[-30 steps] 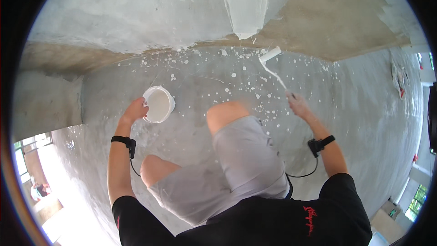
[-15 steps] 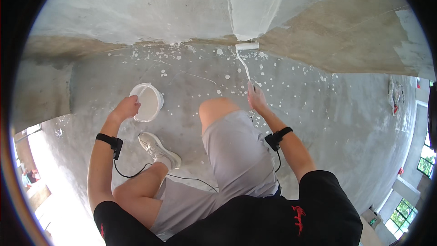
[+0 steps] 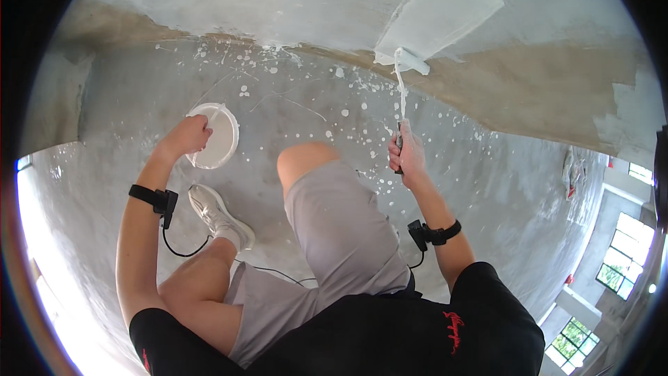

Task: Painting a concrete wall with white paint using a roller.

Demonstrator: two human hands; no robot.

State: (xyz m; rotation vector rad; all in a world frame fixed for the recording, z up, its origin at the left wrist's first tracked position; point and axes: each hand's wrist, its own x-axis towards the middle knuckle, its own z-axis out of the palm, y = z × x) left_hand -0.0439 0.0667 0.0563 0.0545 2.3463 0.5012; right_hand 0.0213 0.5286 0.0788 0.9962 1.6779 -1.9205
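Observation:
My right hand is wrapped round the dark handle of a paint roller. Its white-coated frame reaches up from my fist, and the white roller sleeve lies against the foot of the wall, at the lower end of a freshly coated pale strip. On the left, my left hand is closed at the rim of a round white bucket; whether it grips the rim or the bail handle I cannot make out. Pale paint shows inside the bucket, which looks slightly tilted toward my hand.
White paint drops spatter the grey concrete floor along the wall's base. Brown bare patches mark the lower wall. My shoe is just below the bucket, and a thin black cable runs by my legs. Crumpled clear plastic lies at right.
The roller has shifted right relative to the strip's lower end and its sleeve has turned aslant. My view has swung, moving the wall and bucket in the picture. My left hand stays at the bucket.

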